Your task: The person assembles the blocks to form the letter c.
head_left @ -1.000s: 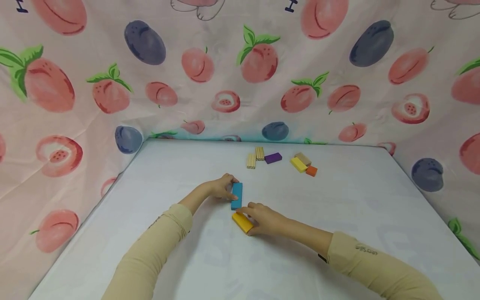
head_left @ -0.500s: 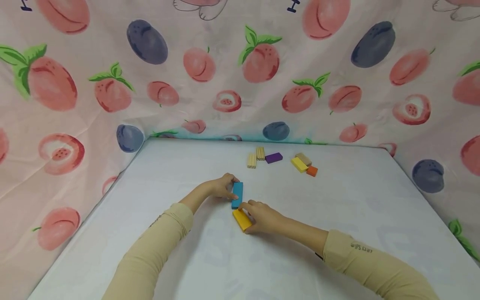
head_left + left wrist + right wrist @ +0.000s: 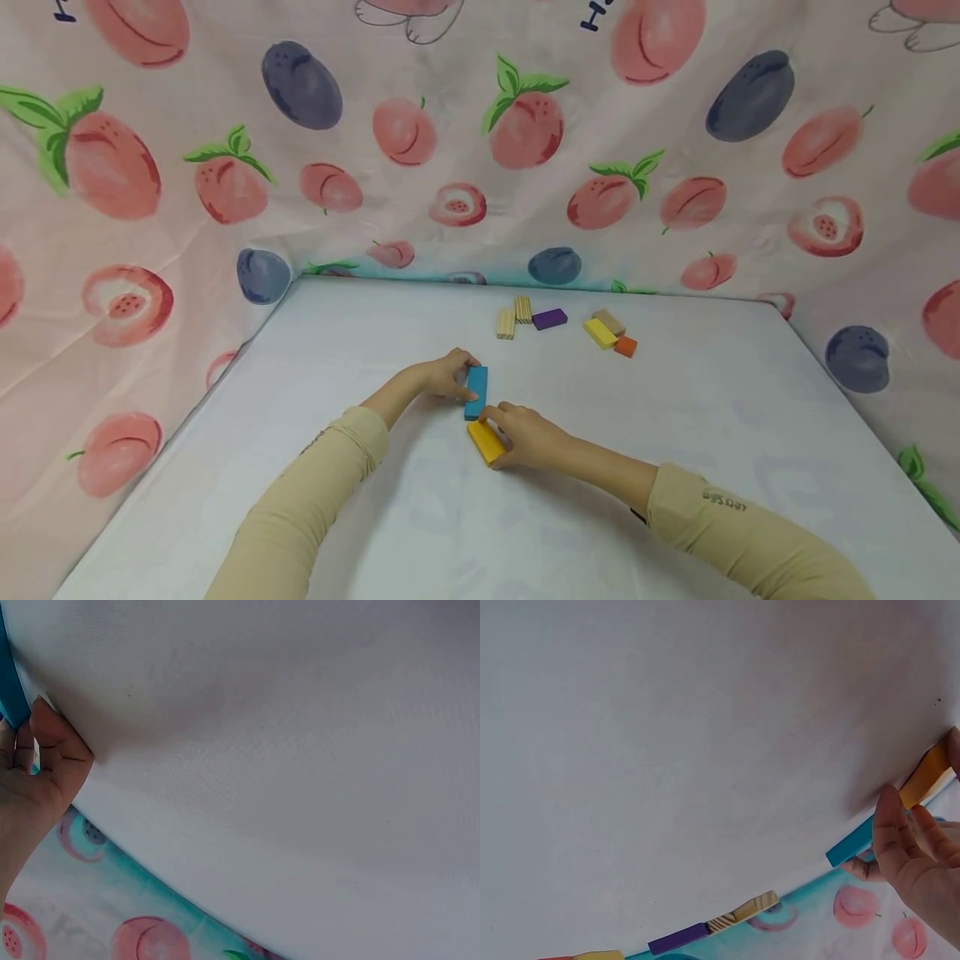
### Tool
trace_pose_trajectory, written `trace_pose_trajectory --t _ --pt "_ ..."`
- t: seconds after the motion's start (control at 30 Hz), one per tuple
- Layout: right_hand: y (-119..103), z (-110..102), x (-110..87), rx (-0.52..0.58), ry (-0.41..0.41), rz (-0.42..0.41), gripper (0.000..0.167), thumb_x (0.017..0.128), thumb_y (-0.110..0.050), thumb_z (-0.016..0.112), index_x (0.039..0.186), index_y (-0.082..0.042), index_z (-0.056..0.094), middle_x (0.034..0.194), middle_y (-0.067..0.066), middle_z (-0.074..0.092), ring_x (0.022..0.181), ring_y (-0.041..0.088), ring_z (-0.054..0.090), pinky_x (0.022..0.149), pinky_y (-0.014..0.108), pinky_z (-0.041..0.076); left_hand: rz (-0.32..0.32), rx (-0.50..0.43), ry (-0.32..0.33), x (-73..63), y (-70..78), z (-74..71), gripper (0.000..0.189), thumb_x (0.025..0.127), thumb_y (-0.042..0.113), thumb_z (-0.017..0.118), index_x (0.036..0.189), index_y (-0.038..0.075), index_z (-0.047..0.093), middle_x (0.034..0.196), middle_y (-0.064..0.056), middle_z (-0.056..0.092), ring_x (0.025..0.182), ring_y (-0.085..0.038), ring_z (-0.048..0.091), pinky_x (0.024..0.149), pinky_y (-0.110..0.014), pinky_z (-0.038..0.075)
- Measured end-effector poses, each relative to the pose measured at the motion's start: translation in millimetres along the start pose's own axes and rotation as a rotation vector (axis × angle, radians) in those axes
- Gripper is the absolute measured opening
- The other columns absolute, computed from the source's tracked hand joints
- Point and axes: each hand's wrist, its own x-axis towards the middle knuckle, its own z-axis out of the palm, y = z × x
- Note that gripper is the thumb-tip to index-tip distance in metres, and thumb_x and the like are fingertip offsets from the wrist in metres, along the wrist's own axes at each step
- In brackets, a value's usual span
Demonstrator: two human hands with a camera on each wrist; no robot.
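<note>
In the head view my left hand (image 3: 446,375) holds a blue block (image 3: 477,390), thumb near its closer end and fingers at the far end. Just nearer to me lies a yellow-orange block (image 3: 486,443), pinched between the thumb and fingers of my right hand (image 3: 531,438). Set at an angle, this block has its far end close to the blue block's near end; whether they touch I cannot tell. The left wrist view catches only a strip of the blue block (image 3: 9,686) beside the hand. Both blocks appear at the right edge of the right wrist view.
Farther back on the white table (image 3: 675,400) lie two striped wooden blocks (image 3: 514,318) and a purple block (image 3: 550,319). To their right are a yellow block (image 3: 599,333), a tan block (image 3: 609,322) and an orange block (image 3: 626,347). A fruit-print cloth (image 3: 465,150) hangs behind.
My right hand has turned the yellow-orange block slightly, more in line with the blue block. The left hand and blue block stay put; the view shifts a little.
</note>
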Motion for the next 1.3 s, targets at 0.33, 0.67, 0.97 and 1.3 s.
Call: trace_pose_trajectory --t 0.33,0.67,0.97,1.3 --pt "2 -1 1.5 0.056 -0.012 0.024 0.056 0.071 -0.017 0.083 0.119 -0.012 0.055 0.094 0.005 0.057 0.081 0.016 0.053 0.077 0.031 0.056 -0.005 -0.006 -0.004 -1.9 1.9 -0.3 0.058 0.087 0.024 0.068 0.134 0.006 0.039 0.140 -0.015 0.034 0.132 -0.029 0.034 0.116 -0.045 0.027" --pt "2 -3 1.3 0.082 -0.036 0.051 0.057 0.071 -0.017 0.083 0.120 -0.014 0.054 0.097 0.007 0.058 0.085 0.018 0.055 0.080 0.034 0.057 -0.018 0.009 -0.012 -1.1 4.5 -0.7 0.059 0.088 0.024 0.067 0.135 0.006 0.038 0.141 -0.015 0.034 0.130 -0.028 0.036 0.115 -0.044 0.028" --pt "8 -5 -3.2 0.159 -0.035 -0.001 0.070 0.072 -0.018 0.082 0.131 -0.014 0.045 0.090 0.004 0.056 0.077 0.015 0.050 0.066 0.023 0.050 0.018 0.014 0.004 -4.5 0.1 2.8 0.058 0.089 0.022 0.066 0.137 0.004 0.038 0.141 -0.017 0.034 0.131 -0.030 0.035 0.115 -0.046 0.028" --pt "25 -24 -8.5 0.328 0.060 0.130 0.063 0.078 -0.019 0.077 0.132 -0.012 0.045 0.089 0.005 0.059 0.070 0.013 0.052 0.063 0.020 0.049 0.057 0.001 0.060 -6.7 0.5 6.1 0.069 0.088 0.021 0.067 0.144 0.003 0.031 0.141 -0.019 0.036 0.113 -0.028 0.047 0.102 -0.041 0.044"
